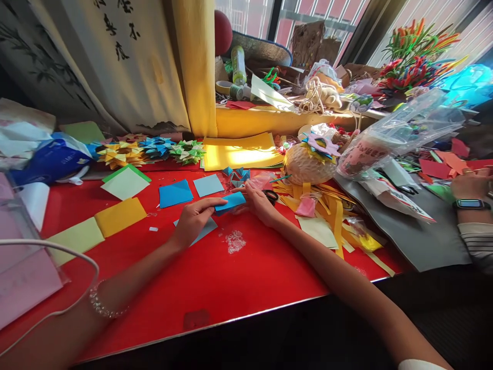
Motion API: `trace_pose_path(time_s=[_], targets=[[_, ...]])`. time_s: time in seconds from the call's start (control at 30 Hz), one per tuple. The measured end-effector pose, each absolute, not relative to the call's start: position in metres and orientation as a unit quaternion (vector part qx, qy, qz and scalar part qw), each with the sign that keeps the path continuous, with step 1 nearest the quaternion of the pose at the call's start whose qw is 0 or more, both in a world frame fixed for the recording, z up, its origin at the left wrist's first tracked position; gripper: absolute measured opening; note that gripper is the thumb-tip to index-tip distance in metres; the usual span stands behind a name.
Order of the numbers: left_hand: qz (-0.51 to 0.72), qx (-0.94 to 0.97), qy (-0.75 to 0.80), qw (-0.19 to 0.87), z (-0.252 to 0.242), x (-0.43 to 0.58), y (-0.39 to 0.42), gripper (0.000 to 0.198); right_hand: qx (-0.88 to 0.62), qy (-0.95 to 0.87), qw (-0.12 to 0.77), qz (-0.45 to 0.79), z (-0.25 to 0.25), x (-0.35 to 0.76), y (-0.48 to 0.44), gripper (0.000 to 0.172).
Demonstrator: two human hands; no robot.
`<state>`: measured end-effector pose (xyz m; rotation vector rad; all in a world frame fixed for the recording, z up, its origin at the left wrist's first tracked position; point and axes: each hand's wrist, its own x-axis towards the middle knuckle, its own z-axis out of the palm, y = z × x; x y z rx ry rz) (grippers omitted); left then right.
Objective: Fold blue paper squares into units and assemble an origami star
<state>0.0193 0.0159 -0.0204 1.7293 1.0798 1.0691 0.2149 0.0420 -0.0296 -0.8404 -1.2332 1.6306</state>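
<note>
A folded blue paper [232, 201] is held above the red table. My left hand [195, 218] pinches its left end between thumb and fingers. At its right end, my right hand [260, 204] has its fingers closed against the edge; the fingertips are partly hidden. Below my left hand lies a pale blue sheet [206, 232], partly covered. Just beyond are a stack of blue paper squares [175, 193], a light blue square [208, 185] and a folded blue paper ornament [236, 176]. Black-handled scissors [270, 196] lie beside my right hand.
Yellow squares [120, 216] and green squares [126, 182] lie left. Folded paper rings [156, 149] line the back. A foam-net-wrapped round object [310, 163], paper strips and a plastic-bagged cup [364, 154] crowd the right. Another person's hand [472, 184] is at far right.
</note>
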Motion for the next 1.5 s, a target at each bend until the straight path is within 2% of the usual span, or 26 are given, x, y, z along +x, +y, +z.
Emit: trace_pose_path(time_s=[0.1, 0.77, 0.97, 1.23, 1.37, 1.5], targets=[[0.412, 0.712, 0.42, 0.383, -0.02, 0.019, 0.016, 0.03, -0.343, -0.543, 0.446, 0.624, -0.033, 0.215, 0.044, 0.032], [0.397, 0.751, 0.417, 0.321, -0.025, 0.025, 0.016, 0.033, -0.344, -0.608, 0.437, 0.566, -0.037, 0.214, 0.051, 0.03], [0.383, 0.728, 0.442, 0.358, -0.027, 0.026, 0.018, 0.034, -0.301, -0.617, 0.418, 0.595, -0.041, 0.217, 0.057, 0.023], [0.391, 0.69, 0.445, 0.416, -0.027, 0.026, 0.017, 0.029, -0.331, -0.617, 0.399, 0.592, -0.035, 0.216, 0.055, 0.019], [0.414, 0.7, 0.425, 0.397, -0.026, 0.028, 0.016, 0.027, -0.334, -0.643, 0.372, 0.58, -0.032, 0.215, 0.049, 0.016], [0.409, 0.709, 0.418, 0.395, -0.034, 0.028, 0.023, 0.029, -0.338, -0.659, 0.378, 0.556, -0.03, 0.211, 0.043, 0.021]])
